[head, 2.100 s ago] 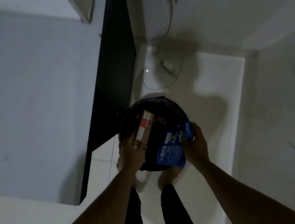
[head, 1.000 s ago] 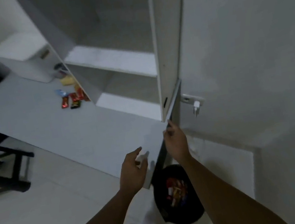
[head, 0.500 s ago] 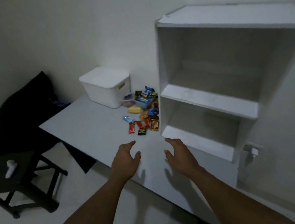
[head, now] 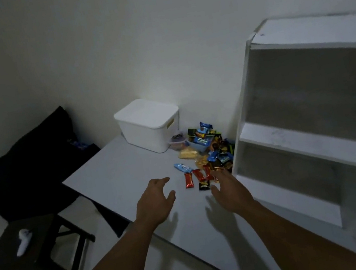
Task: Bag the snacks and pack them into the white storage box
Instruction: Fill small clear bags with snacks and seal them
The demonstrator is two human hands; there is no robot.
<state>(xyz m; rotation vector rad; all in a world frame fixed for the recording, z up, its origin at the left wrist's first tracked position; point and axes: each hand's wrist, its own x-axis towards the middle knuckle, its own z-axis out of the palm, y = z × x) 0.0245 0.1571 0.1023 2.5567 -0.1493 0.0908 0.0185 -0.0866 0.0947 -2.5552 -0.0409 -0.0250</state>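
Note:
The white storage box (head: 147, 125) stands at the table's far corner with its lid on. To its right lies a pile of snack packets (head: 209, 143), some in a small blue tray, and nearer me lie a red bar (head: 188, 180), two more red bars and a light blue packet (head: 182, 167). My left hand (head: 155, 203) hovers open over the table, left of the red bars. My right hand (head: 230, 193) is open too, its fingertips just at the nearest bars. Both hands hold nothing.
A white shelf unit (head: 312, 126) stands on the grey table (head: 121, 179) at the right, close to the snacks. A dark stool (head: 27, 252) with a small white object stands at lower left, and a black chair or cloth heap (head: 35, 158) sits behind it.
I dropped wrappers into a black bin on the floor, then my view swung up to the table. Since half a second ago both open hands have reached closer to the red bars.

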